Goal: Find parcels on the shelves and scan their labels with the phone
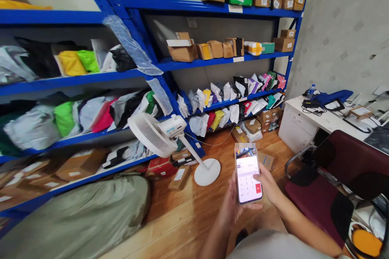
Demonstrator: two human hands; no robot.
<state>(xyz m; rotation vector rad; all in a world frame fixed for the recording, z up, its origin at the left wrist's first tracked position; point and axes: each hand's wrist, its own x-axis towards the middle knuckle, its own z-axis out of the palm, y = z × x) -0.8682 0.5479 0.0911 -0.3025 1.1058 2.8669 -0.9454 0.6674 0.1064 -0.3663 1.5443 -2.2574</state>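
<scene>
Room: in the head view, you face a wood-plank floor (170, 220), with a grey wall (337, 36) on the right.
Rack: the blue shelving (194, 64) spans the left and centre. Cardboard boxes (216, 48) occupy its upper tiers at centre; bagged parcels (232, 114) in many colours fill lower tiers.
Fan: a white fan (174, 126) stands on the floor before the rack, its head tilted. A small carton (180, 177) lies just beside its base.
Cover: a grey-green cloth (100, 218) drapes over a bulky form at lower left.
Phone: the phone (247, 184) is in front of your body, above the floor, between fan and chair in the view. Its lit screen shows a number keypad with a red key at lower right.
Left hand: your left hand (233, 196) is wrapped around the phone's left side and supports it from below.
Right hand: your right hand (270, 184) is at the phone's right side, one digit over the screen. You cannot tell whether its remaining fingers grip the phone.
Chair: a dark red chair (313, 200) stands at your right.
Desk: a white desk (299, 109) behind the chair carries a water bottle (310, 91) and blue fabric (334, 97).
</scene>
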